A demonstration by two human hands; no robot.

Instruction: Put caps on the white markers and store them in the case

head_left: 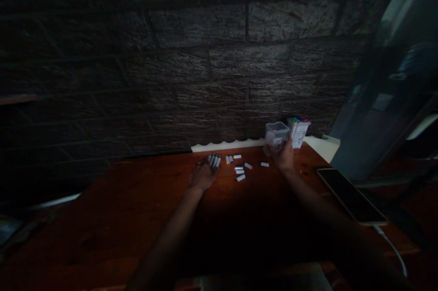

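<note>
My left hand [203, 174] rests on the brown wooden table [137, 218] and is closed around a bunch of several white markers [214, 160], whose tips stick out past my fingers. My right hand [283, 156] grips a small clear plastic container [275, 134] and holds it just above the table near the back edge. Between my two hands several short white marker caps [240, 172] with coloured ends lie scattered on the wood.
A white box of markers with coloured ends [299, 131] stands right of the clear container. A dark phone [349, 195] with a white cable lies at the table's right. A dark stone wall [205, 54] rises behind, with a white wavy strip [222, 144] at its foot.
</note>
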